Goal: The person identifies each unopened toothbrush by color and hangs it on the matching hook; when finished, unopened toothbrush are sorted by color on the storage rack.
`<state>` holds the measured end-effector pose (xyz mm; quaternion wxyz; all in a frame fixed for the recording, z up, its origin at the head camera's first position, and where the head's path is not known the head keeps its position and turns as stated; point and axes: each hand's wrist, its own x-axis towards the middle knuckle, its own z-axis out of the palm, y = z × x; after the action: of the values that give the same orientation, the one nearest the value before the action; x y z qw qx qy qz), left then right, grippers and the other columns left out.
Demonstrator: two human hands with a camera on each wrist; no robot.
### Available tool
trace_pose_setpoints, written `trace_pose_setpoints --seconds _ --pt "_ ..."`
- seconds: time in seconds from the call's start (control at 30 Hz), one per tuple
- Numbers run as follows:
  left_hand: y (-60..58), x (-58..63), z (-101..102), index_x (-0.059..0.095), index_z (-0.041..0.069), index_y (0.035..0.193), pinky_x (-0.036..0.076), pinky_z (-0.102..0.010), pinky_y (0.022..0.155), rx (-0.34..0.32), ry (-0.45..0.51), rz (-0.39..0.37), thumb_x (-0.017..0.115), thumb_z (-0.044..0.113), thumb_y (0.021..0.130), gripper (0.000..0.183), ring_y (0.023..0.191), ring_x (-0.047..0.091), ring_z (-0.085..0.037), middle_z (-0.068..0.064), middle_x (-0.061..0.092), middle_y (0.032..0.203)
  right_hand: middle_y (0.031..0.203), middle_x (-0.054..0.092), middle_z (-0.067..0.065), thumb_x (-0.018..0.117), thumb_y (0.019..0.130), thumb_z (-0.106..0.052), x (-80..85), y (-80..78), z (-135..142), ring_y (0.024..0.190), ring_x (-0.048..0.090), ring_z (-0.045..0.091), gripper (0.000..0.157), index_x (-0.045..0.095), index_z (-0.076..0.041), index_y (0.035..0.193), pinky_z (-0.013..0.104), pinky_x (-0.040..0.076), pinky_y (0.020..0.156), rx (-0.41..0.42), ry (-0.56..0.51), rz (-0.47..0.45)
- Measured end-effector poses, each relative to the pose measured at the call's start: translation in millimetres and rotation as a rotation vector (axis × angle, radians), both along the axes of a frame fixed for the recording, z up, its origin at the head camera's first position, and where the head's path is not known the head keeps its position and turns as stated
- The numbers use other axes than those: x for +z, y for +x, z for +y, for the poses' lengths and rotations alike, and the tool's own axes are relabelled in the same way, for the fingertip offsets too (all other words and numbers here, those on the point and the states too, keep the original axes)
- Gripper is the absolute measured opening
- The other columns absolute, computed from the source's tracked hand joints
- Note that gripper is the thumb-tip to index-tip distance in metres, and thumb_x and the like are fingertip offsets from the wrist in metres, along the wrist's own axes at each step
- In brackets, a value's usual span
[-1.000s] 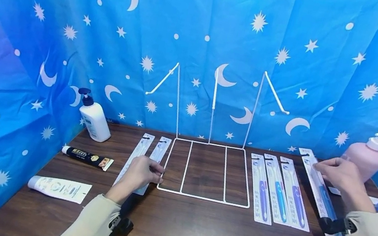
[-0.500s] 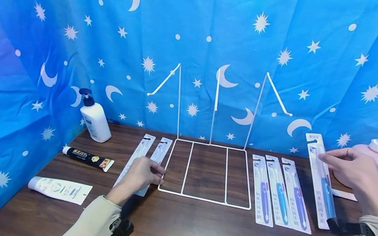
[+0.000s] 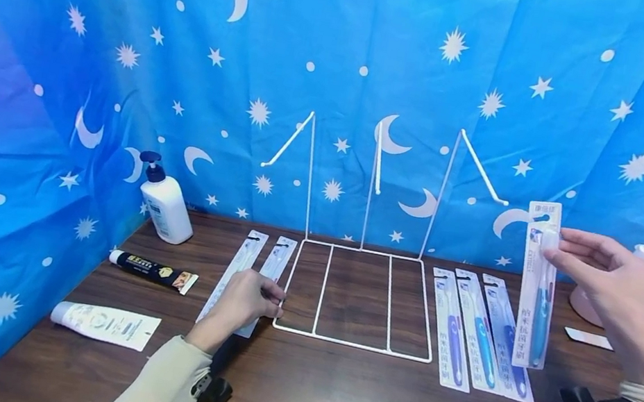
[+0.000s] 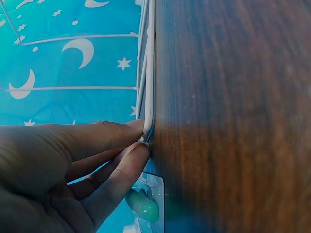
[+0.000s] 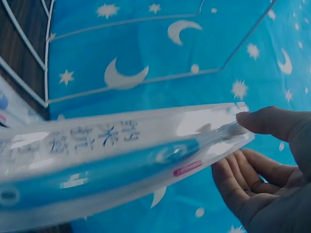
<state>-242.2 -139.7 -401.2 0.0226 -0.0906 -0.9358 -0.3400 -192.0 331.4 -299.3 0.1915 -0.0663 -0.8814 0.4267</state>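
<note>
A white wire rack stands against the backdrop, with a flat base and three upright arms ending in forward-slanting prongs. At its front left corner my left hand pinches the base wire between thumb and fingertips, as the left wrist view shows. My right hand grips a packaged blue toothbrush near the top of its card. The pack hangs nearly upright above the right side of the table, its hanger slot uppermost. In the right wrist view the thumb presses the clear front, with the other fingers behind.
Several packaged toothbrushes lie right of the rack; two more lie left, partly behind my left hand. A white pump bottle, a black tube and a white tube sit left. A pink pump bottle is behind my right hand.
My right hand has lifted the packaged blue toothbrush off the table and brought it more upright. The left hand stays at the rack's corner.
</note>
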Motion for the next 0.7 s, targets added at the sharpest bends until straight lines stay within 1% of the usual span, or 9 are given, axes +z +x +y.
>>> trace_pose_setpoints --seconds 0.03,0.13,0.23,0.3,0.5,0.63,0.7 --pt "-0.1 -0.4 0.2 0.077 0.01 0.084 0.044 -0.027 0.059 -0.001 0.0 -0.002 0.086 0.006 0.067 0.02 0.06 0.056 -0.008 0.006 0.065 0.065 0.115 0.055 -0.008 0.066 0.087 -0.049 2.1 2.6 -2.3 0.097 0.049 0.002 0.067 0.047 -0.016 0.143 0.023 0.036 0.082 0.004 0.008 0.013" --pt "0.0 -0.4 0.5 0.078 0.01 0.084 0.044 -0.027 0.058 -0.004 -0.01 0.008 0.086 0.006 0.067 0.02 0.06 0.057 -0.008 0.006 0.065 0.065 0.12 0.056 -0.004 0.067 0.088 -0.044 10.3 9.6 -9.7 0.099 0.05 0.002 0.061 0.05 -0.018 0.141 0.022 0.035 0.082 0.033 0.017 0.066" --pt "0.4 0.3 0.7 0.078 0.01 0.084 0.044 -0.027 0.058 -0.006 -0.013 0.006 0.086 0.005 0.067 0.02 0.06 0.057 -0.008 0.005 0.065 0.066 0.119 0.058 -0.004 0.07 0.089 -0.036 20.4 18.3 -18.3 0.099 0.053 0.001 0.055 0.052 -0.018 0.138 0.013 0.037 0.076 0.067 0.008 0.123" --pt "1.0 1.2 0.7 0.078 0.01 0.085 0.044 -0.027 0.057 -0.005 -0.01 -0.002 0.086 0.005 0.067 0.02 0.06 0.057 -0.008 0.005 0.065 0.066 0.118 0.059 -0.005 0.071 0.088 -0.033 27.1 25.1 -24.2 0.1 0.054 0.002 0.053 0.054 -0.019 0.137 0.01 0.037 0.074 0.081 -0.001 0.144" --pt "2.2 3.0 0.7 0.077 0.009 0.086 0.044 -0.027 0.056 0.003 0.002 -0.021 0.086 0.005 0.068 0.02 0.06 0.057 -0.009 0.005 0.065 0.067 0.121 0.059 -0.006 0.071 0.089 -0.031 40.9 42.8 -39.4 0.104 0.052 0.006 0.052 0.053 -0.023 0.137 0.01 0.037 0.075 0.094 -0.021 0.147" --pt "1.7 3.4 1.3 0.078 0.01 0.087 0.045 -0.027 0.057 -0.005 -0.002 -0.022 0.085 0.006 0.068 0.02 0.061 0.057 -0.009 0.005 0.065 0.067 0.119 0.06 -0.005 0.073 0.088 -0.026 48.2 50.9 -47.3 0.101 0.055 0.007 0.051 0.055 -0.021 0.135 0.009 0.039 0.073 0.112 -0.05 0.158" --pt "1.4 3.7 1.7 0.078 0.01 0.087 0.045 -0.027 0.057 -0.01 -0.005 -0.018 0.085 0.007 0.069 0.02 0.061 0.057 -0.009 0.005 0.066 0.067 0.118 0.061 -0.002 0.074 0.087 -0.022 51.2 54.3 -50.9 0.099 0.057 0.008 0.051 0.056 -0.019 0.135 0.009 0.041 0.073 0.136 -0.078 0.165"
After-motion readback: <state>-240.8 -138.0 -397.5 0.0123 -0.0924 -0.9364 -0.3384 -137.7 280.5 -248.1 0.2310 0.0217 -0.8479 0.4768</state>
